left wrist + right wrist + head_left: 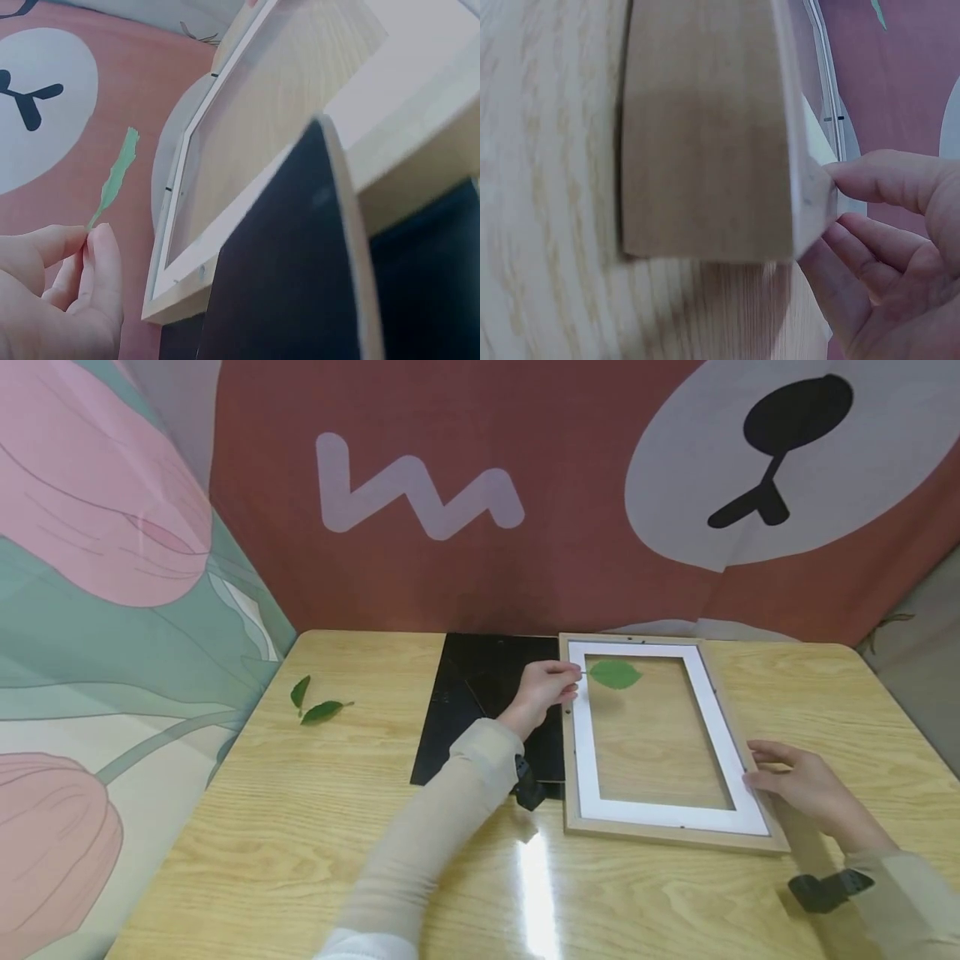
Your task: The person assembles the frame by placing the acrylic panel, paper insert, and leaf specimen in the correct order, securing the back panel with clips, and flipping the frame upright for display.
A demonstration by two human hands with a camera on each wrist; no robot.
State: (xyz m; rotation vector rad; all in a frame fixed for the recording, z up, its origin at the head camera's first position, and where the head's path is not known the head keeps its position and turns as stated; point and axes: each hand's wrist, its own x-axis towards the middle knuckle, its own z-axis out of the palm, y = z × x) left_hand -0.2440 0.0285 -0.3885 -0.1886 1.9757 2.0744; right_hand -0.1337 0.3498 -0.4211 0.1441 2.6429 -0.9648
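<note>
My left hand [542, 692] pinches the stem of a green leaf [615, 674] between thumb and fingertips. The leaf overlaps the upper part of the picture frame [675, 837], which lies flat with a white mat [660, 814] round its window; in the left wrist view the leaf [118, 171] shows nearly edge-on, pointing up. My right hand [802, 781] grips the frame's right side, its thumb on the top and its fingers along the outer side. In the right wrist view that hand [900, 225] is beyond the wooden frame edge [705, 150].
A black backing board [491, 693] lies left of the frame, partly under my left arm. Two more leaves, one upright [300, 691] and one lying sideways [322, 712], are on the wooden table [247, 843] at left. A printed curtain [450, 577] hangs behind the table.
</note>
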